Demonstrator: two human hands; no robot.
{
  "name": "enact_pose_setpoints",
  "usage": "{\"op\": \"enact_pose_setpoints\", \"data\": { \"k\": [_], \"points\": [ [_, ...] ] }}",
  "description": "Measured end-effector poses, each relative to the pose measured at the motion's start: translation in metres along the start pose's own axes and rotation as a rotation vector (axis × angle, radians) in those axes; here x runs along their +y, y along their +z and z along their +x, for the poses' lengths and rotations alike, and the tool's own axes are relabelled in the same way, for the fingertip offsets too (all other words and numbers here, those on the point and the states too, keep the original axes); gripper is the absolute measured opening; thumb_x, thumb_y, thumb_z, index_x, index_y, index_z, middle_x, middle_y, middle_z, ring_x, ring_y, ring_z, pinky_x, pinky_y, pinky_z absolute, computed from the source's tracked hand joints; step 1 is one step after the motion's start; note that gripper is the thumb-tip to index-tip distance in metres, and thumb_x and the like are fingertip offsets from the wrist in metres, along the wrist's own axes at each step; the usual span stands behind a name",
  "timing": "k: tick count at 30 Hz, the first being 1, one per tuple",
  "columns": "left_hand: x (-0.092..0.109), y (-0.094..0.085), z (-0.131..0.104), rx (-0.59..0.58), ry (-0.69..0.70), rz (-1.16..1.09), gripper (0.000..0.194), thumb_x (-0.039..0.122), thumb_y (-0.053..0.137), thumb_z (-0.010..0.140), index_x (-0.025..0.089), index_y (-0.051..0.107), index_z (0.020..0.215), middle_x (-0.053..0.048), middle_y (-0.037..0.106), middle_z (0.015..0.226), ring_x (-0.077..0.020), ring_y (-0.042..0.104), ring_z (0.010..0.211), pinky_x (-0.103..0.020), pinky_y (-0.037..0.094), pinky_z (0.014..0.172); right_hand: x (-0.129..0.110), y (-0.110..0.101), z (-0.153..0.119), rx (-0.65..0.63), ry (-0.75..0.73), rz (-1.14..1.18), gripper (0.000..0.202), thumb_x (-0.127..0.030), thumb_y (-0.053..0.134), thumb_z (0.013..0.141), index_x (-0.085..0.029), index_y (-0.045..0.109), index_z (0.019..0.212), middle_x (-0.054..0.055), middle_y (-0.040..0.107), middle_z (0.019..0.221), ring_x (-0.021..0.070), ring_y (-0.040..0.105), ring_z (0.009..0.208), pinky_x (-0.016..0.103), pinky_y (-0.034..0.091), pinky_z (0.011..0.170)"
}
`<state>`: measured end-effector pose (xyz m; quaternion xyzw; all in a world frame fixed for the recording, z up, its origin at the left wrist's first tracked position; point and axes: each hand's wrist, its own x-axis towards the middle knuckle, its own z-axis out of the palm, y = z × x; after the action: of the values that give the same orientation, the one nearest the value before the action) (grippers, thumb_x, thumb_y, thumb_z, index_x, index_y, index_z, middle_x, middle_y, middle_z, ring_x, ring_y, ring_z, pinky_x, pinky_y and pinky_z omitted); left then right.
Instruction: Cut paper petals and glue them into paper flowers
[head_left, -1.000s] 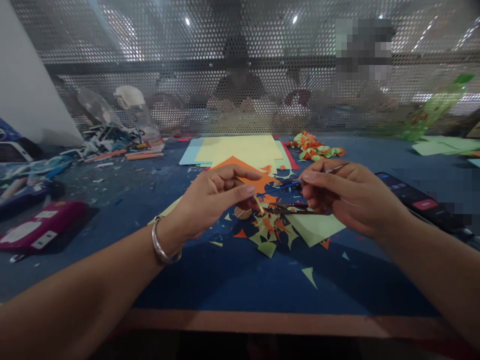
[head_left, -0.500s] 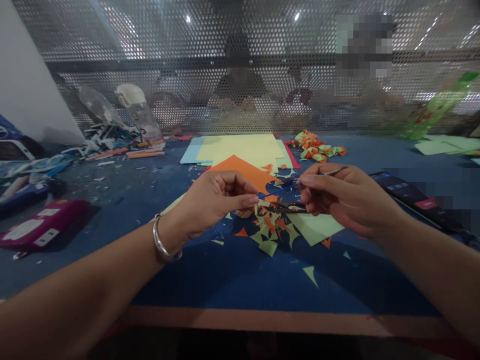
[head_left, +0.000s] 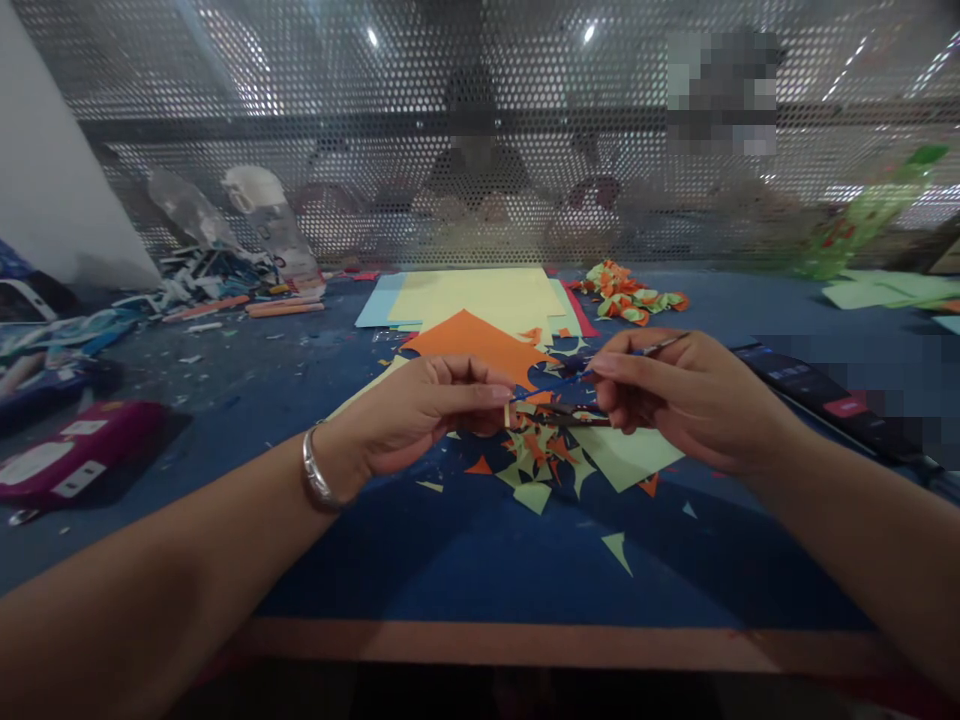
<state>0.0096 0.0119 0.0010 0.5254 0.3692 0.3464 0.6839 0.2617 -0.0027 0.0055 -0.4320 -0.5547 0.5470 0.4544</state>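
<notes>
A person's two bare hands meet over a blue table (head_left: pixel 450 570) at the center of the frame, working on a slim blue stick (head_left: pixel 553 384). The right hand (head_left: pixel 667 395), right of center, grips the stick between thumb and fingers, its thin far end jutting out above the knuckles. The left hand (head_left: pixel 420 410), a silver bracelet (head_left: pixel 318 470) at its wrist, pinches thumb and finger at the stick's near tip, where a short pale strip (head_left: pixel 508 414) shows below the fingertips. Whether the strip is wound on the stick is too small to tell.

Scissors (head_left: pixel 574 412) lie just below the stick, partly hidden by the right hand, above a scatter of green and orange scraps (head_left: pixel 532 495) in the middle of the frame. Much cutting appears done: the scraps have curved edges, and a heap of orange and green curls (head_left: pixel 630 300) sits at upper right of center, seemingly finished pieces. The piece in hand looks incomplete. Paper remains, too: an orange sheet (head_left: pixel 465 335) with a curved cut in its right side, a green sheet (head_left: pixel 630 458) below the right hand, and a yellow stack (head_left: pixel 469 290) at upper center. How much of it is meant for use cannot be told.
</notes>
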Motion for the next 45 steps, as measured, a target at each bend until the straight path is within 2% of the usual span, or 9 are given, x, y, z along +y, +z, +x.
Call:
{"op": "enact_pose_setpoints", "data": {
  "k": [2, 11, 23, 33, 45],
  "points": [
    [0.0006, -0.0007, 0.0005, 0.000, -0.010, -0.010, 0.016, 0.022, 0.081, 0.079, 0.012, 0.070, 0.082, -0.003, 0.071, 0.076, -0.0117, 0.067, 0.073, -0.024, 0.053, 0.073, 0.0001, -0.0007, 0.0000, 0.000, -0.009, -0.011, 0.027, -0.035, 0.082, 0.081, -0.018, 0.065, 0.069, -0.001, 0.069, 0.061, 0.0077, 0.060, 0.047, 0.018, 0.048, 0.046],
    [-0.0022, -0.0004, 0.0011, 0.016, -0.023, 0.002, 0.019, 0.014, 0.083, 0.074, 0.014, 0.075, 0.091, -0.004, 0.075, 0.081, -0.0116, 0.070, 0.075, -0.023, 0.053, 0.073, -0.0003, 0.0009, -0.0006, -0.022, -0.005, -0.044, 0.025, -0.037, 0.082, 0.081, -0.018, 0.068, 0.072, -0.001, 0.068, 0.063, 0.0079, 0.060, 0.050, 0.019, 0.049, 0.049],
    [-0.0026, 0.0025, 0.0020, 0.054, 0.023, -0.017, 0.023, 0.001, 0.079, 0.070, 0.010, 0.069, 0.089, -0.002, 0.072, 0.080, -0.0104, 0.069, 0.074, -0.021, 0.053, 0.071, -0.0016, 0.0045, -0.0015, -0.027, -0.009, -0.079, 0.028, -0.041, 0.084, 0.077, -0.018, 0.069, 0.072, 0.000, 0.067, 0.062, 0.0088, 0.059, 0.049, 0.020, 0.048, 0.047],
    [-0.0041, 0.0017, 0.0025, 0.042, 0.028, -0.044, 0.022, -0.001, 0.079, 0.070, 0.011, 0.067, 0.083, -0.001, 0.071, 0.078, -0.0101, 0.068, 0.073, -0.021, 0.052, 0.071, -0.0009, 0.0017, -0.0024, -0.042, -0.014, -0.104, 0.025, -0.039, 0.082, 0.079, -0.018, 0.070, 0.073, 0.000, 0.068, 0.063, 0.0087, 0.060, 0.050, 0.020, 0.048, 0.048],
    [-0.0059, 0.0026, 0.0017, 0.062, 0.062, 0.044, 0.027, 0.003, 0.084, 0.066, 0.013, 0.068, 0.086, 0.000, 0.069, 0.082, -0.0093, 0.066, 0.076, -0.024, 0.051, 0.074, -0.0030, 0.0037, -0.0015, -0.044, -0.014, -0.107, 0.023, -0.036, 0.085, 0.072, -0.018, 0.072, 0.077, 0.001, 0.068, 0.062, 0.0105, 0.061, 0.050, 0.023, 0.048, 0.047]
  ]
}}
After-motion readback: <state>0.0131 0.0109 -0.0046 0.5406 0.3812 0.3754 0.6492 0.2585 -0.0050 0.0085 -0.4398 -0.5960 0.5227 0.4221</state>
